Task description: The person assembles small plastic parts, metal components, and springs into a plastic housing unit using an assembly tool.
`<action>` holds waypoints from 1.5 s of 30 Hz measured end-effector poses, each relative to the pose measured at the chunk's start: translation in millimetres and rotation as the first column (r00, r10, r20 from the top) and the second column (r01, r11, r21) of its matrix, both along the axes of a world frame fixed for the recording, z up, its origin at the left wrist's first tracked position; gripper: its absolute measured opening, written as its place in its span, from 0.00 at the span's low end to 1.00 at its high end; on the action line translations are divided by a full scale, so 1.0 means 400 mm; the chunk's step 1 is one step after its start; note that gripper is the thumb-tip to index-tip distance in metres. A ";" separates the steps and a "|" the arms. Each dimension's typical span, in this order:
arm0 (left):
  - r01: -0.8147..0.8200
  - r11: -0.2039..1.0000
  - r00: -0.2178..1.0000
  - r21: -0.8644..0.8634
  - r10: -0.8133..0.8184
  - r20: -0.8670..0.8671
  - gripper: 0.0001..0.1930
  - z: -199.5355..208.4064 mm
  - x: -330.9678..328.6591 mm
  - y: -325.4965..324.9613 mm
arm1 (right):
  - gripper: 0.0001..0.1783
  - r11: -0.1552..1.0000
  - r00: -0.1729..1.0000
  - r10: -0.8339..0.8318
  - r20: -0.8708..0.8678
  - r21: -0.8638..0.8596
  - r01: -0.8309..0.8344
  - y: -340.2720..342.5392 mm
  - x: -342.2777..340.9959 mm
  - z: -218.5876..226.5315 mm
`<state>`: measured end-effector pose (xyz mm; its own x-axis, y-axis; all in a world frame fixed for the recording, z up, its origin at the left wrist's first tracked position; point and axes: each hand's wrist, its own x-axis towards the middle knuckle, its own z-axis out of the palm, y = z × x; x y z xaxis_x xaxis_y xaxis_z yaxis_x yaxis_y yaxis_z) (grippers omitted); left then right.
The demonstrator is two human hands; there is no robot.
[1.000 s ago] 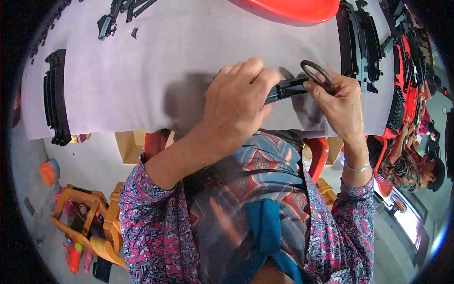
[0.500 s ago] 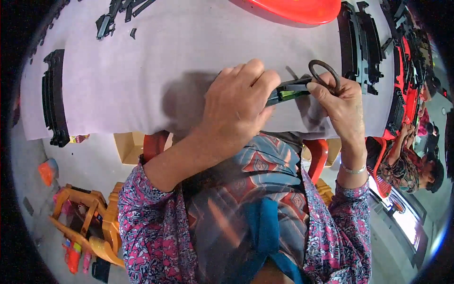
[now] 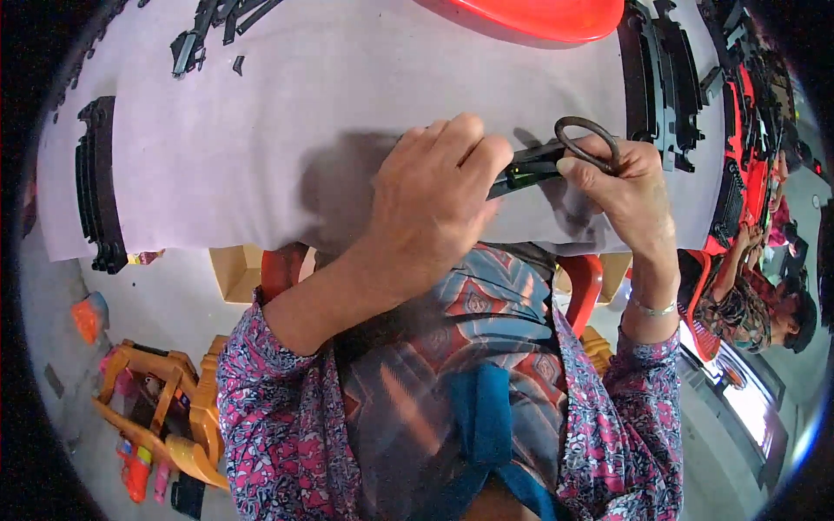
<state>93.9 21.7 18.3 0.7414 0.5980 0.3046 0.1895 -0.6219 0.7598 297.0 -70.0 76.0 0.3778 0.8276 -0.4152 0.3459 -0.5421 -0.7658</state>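
Note:
Over the near part of the cloth-covered table, my left hand (image 3: 434,187) is closed around a long black plastic part (image 3: 519,181), covering much of it. A small green glint shows along this part. My right hand (image 3: 630,178) grips scissors by the handle, with the dark round finger loop (image 3: 559,133) standing above my thumb. The scissor blades lie against the black part between my two hands. Where the blades end and the part begins is hard to make out.
A red basin (image 3: 556,35) stands at the far edge. Stacked black plastic strips lie at the left (image 3: 100,182) and right (image 3: 660,87), with loose black pieces (image 3: 204,39) far left. An orange plastic chair (image 3: 165,399) is on the floor. At the right, another person (image 3: 747,295) sits.
My right hand has tilted the scissors a little, and the loop has moved slightly left and down. Less of the green shows between my hands. My left hand has barely moved.

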 end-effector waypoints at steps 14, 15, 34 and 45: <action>0.006 0.999 0.999 0.043 -0.008 0.046 0.22 -0.007 0.007 -0.004 | 0.05 0.991 0.997 0.075 -0.013 -0.107 -0.076 0.023 -0.003 0.033; 0.006 0.999 0.999 0.042 -0.008 0.044 0.22 -0.006 0.005 -0.004 | 0.05 0.991 0.997 0.075 -0.015 -0.108 -0.076 0.027 0.001 0.034; 0.073 0.997 0.991 0.012 -0.074 0.111 0.22 -0.019 -0.001 -0.012 | 0.07 0.962 0.901 0.271 0.340 -0.076 -0.261 0.044 -0.006 0.032; 0.118 0.974 0.992 0.192 -0.126 0.031 0.20 -0.035 0.009 -0.022 | 0.08 0.974 0.909 0.224 0.352 -0.057 -0.218 0.033 -0.008 0.032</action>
<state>97.3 13.0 4.2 0.7889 0.4322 0.4370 0.0728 -0.7717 0.6317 293.9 -56.7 88.9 0.3105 0.9012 -0.3023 0.7051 -0.4317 -0.5626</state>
